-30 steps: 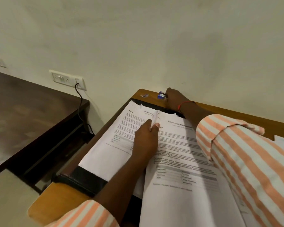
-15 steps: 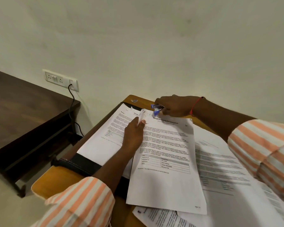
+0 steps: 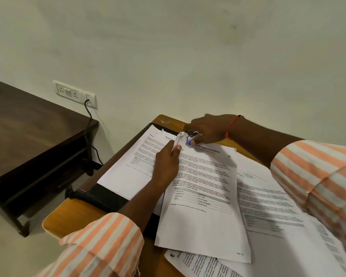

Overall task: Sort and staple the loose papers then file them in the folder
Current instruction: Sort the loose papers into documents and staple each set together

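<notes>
As left hand (image 3: 166, 162) pinches curled papers (image 3: 204, 226), right hand (image 3: 210, 128) grips stapler (image 3: 191, 137)

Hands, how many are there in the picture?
2. The left hand pinches the top corner of the papers; the right hand grips the stapler at that same corner. No other hand shows.

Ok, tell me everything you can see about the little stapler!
The stapler is small: dark top, silvery metal middle, blue end that looks plastic. The right hand grips it from above, hiding most of it. It is held at the lifted top corner of the papers, which the left hand pinches. Whether it bites the corner yet is unclear.
</notes>
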Demonstrator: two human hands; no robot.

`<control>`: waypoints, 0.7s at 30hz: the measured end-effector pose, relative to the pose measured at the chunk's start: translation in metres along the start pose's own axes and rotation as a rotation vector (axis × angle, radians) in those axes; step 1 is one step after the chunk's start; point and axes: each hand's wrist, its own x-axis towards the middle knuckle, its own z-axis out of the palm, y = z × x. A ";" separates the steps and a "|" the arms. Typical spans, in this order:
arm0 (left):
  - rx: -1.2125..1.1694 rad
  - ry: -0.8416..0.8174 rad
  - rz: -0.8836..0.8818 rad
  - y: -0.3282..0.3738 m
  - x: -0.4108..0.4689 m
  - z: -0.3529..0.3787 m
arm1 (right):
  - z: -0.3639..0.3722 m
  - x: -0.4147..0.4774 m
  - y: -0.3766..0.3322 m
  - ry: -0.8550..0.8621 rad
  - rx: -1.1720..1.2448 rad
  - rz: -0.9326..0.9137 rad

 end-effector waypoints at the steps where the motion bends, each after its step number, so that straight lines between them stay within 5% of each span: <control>1: 0.001 0.001 0.005 -0.001 0.000 0.000 | -0.001 0.001 -0.002 -0.007 -0.009 -0.001; 21: -0.049 0.023 0.025 -0.003 0.000 0.002 | -0.015 0.005 -0.010 -0.058 0.131 0.010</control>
